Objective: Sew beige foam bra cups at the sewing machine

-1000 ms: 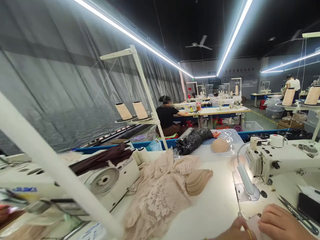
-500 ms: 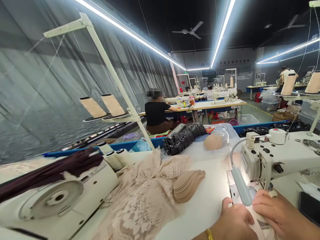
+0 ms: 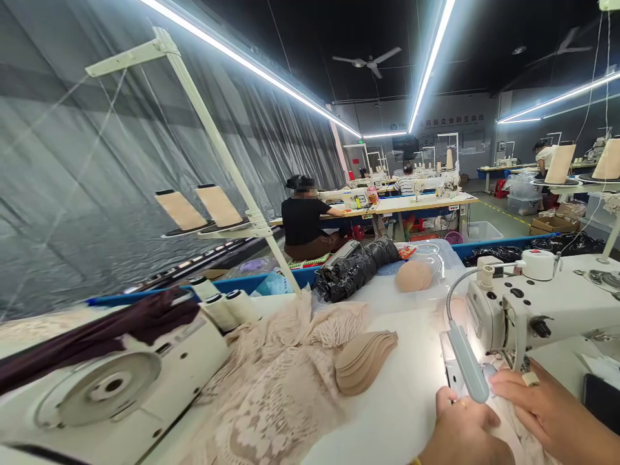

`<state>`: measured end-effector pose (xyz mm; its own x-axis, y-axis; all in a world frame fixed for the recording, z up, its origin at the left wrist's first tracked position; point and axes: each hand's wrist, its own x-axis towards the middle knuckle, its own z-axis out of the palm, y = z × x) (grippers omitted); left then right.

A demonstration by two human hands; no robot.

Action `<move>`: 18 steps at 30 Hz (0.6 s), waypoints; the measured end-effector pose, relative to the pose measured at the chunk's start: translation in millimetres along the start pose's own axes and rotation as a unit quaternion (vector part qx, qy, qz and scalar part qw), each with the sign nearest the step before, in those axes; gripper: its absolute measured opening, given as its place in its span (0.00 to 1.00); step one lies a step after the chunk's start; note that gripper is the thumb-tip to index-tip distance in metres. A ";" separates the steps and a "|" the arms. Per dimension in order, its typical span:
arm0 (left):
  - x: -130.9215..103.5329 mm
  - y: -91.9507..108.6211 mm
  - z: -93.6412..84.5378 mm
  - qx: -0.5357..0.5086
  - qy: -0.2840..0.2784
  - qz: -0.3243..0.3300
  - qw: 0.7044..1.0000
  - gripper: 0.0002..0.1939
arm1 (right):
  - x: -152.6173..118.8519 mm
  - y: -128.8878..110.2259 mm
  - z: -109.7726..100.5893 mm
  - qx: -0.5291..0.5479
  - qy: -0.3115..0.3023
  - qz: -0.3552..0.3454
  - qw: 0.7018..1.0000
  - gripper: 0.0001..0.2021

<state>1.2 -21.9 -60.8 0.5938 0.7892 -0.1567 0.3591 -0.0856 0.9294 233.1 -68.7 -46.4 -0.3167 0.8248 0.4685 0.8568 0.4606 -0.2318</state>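
Note:
At the sewing machine, both my hands rest close to the needle area, partly behind a grey gooseneck lamp. My left hand is closed, its fingers curled down at the left of the beige fabric. From the right, my right hand presses its fingers together on the same fabric beneath the machine head. The needle and most of the fabric edge are hidden by the hands and lamp. Left of them lie a fanned stack of beige cup-shaped pieces and beige lace fabric.
A second machine with dark cloth over it stands at left. Behind the table are a black plastic bundle, a clear lid and a beige moulded cup. A dark object lies right. A co-worker sits ahead.
My left hand has shifted slightly right and down. My right hand has turned a little, and more fabric shows between the hands. A distant person at right has bent lower.

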 end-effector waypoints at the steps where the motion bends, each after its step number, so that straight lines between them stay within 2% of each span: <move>1: 1.8 -4.3 2.5 0.001 0.003 -0.009 1.000 0.19 | 0.0 0.4 -0.2 -0.004 -0.012 0.002 1.000 0.21; 5: 14.6 -26.3 16.3 -0.008 0.009 0.030 0.999 0.18 | 1.0 0.0 -2.6 -0.010 -0.038 0.005 0.999 0.22; 8: 23.2 -34.5 25.0 0.016 -0.007 0.041 0.999 0.19 | 3.0 -1.7 -6.4 0.004 -0.037 0.002 0.999 0.22; 12: 23.1 -30.5 24.1 0.042 -0.016 0.035 0.998 0.21 | 5.5 -4.2 -9.9 0.015 -0.033 0.001 0.999 0.21; 15: 14.0 -22.2 14.0 0.019 -0.034 0.052 0.998 0.21 | 5.8 -5.7 -10.0 0.008 -0.033 0.004 0.999 0.21; 18: 3.5 -7.3 0.8 0.005 -0.025 0.041 0.999 0.20 | 5.4 -6.3 -8.7 0.009 -0.031 0.006 0.999 0.21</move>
<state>1.3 -19.1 -68.4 0.6570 0.7475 -0.0980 0.3158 -0.1548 0.9361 229.5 -70.0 -34.9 -0.3316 0.8488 0.4117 0.8532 0.4561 -0.2531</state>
